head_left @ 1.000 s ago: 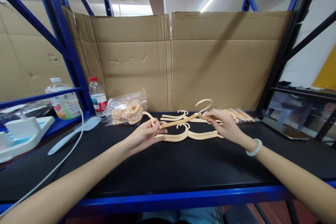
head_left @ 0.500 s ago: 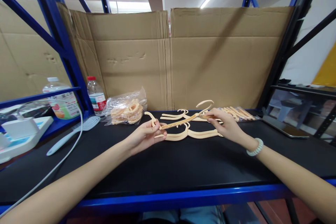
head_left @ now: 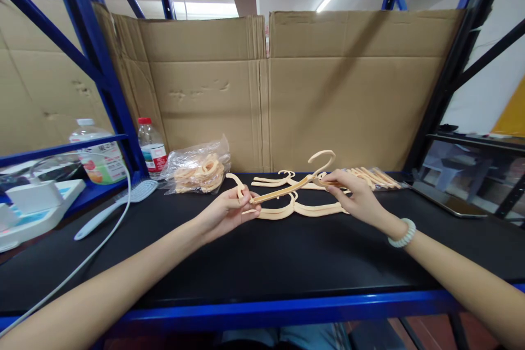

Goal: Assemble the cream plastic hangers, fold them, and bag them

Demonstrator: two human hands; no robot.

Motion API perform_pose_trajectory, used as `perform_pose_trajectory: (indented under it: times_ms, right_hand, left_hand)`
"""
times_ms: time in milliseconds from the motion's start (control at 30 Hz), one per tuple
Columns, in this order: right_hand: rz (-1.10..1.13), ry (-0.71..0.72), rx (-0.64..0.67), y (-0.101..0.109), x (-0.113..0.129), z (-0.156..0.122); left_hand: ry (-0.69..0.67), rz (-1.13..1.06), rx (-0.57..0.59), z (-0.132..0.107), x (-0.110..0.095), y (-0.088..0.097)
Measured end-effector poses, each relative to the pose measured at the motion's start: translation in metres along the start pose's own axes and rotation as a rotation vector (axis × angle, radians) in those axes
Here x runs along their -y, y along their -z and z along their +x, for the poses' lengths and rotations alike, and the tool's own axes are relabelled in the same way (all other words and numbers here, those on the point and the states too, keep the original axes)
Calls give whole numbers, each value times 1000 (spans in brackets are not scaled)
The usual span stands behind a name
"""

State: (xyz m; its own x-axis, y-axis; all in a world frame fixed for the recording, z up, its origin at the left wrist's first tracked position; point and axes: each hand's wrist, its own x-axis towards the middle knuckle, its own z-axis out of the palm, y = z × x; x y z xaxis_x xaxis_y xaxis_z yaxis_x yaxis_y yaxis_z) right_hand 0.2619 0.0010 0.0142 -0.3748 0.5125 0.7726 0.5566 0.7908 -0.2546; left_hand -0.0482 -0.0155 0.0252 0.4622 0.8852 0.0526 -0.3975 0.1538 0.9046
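Observation:
A cream plastic hanger (head_left: 283, 191) is held up slantwise over the black table, its hook pointing up near the right end. My left hand (head_left: 229, 210) pinches its left end, where a short curved piece (head_left: 234, 179) sticks up from between thumb and finger. Around the part by the hook, my right hand (head_left: 355, 194) is closed, hiding the rest of that side. Just below and behind, another cream hanger (head_left: 315, 210) lies on the table, with its ends near both hands. Farther back lies one more hanger (head_left: 268, 181), partly covered by the held one.
At back left are a clear bag of cream parts (head_left: 200, 172) and a red-capped bottle (head_left: 151, 147). A pale blue brush (head_left: 110, 210) and a white cable (head_left: 104, 246) lie left. Bagged cream bars (head_left: 375, 176) and a phone-like slab (head_left: 449, 200) lie right. Cardboard (head_left: 353, 93) stands behind.
The held hanger's hook has tilted slightly upward at the right. Both hands keep their grip in nearly the same place. The view has shifted a little.

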Motion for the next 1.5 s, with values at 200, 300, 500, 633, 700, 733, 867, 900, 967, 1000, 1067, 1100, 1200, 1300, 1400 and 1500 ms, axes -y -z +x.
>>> perform_pose_trajectory:
  times_ms: [200,300,500,633,700,733,867,900,967,1000,1067,1100,1200,1300,1400,1500]
  right_hand:
    - [-12,33,-12,-2,4,-1]
    - [-11,52,-16,-3,7,-2]
    - [8,65,1,-6,10,-4]
    - [-5,37,-5,-8,11,-5]
    - [-7,17,-5,-8,10,-5]
    - [-7,9,-3,-8,10,-5]
    - [-12,9,-8,-9,11,-7]
    - [-14,19,-11,-9,11,-7]
    - [-11,40,-12,-10,12,-8]
    - [-7,49,-13,-10,12,-8]
    - [1,62,-19,-11,13,-9]
    - [4,68,-22,-11,13,-10]
    - [1,79,-29,-11,14,-11]
    - [-17,81,-28,-12,17,-11]
    - [-37,86,-40,-13,20,-12]
    - [-57,60,-55,-15,21,-13]
  left_hand:
    - [22,8,20,-1,1,1]
    - [2,48,-8,1,4,3]
    - [-33,79,-63,3,7,8]
    - [-7,78,-89,3,5,8]
    - [5,73,-89,2,4,8]
    - [7,72,-92,2,4,8]
    - [-8,87,-104,2,4,8]
    - [-15,95,-96,3,4,8]
    - [-34,113,-76,3,5,8]
    - [-43,121,-69,3,5,9]
    - [-54,129,-64,4,5,9]
    - [-59,129,-67,4,6,10]
    - [-75,134,-85,5,8,12]
    - [-97,147,-114,6,10,12]
    - [-144,145,-143,6,10,11]
    - [-184,136,-197,5,11,10]
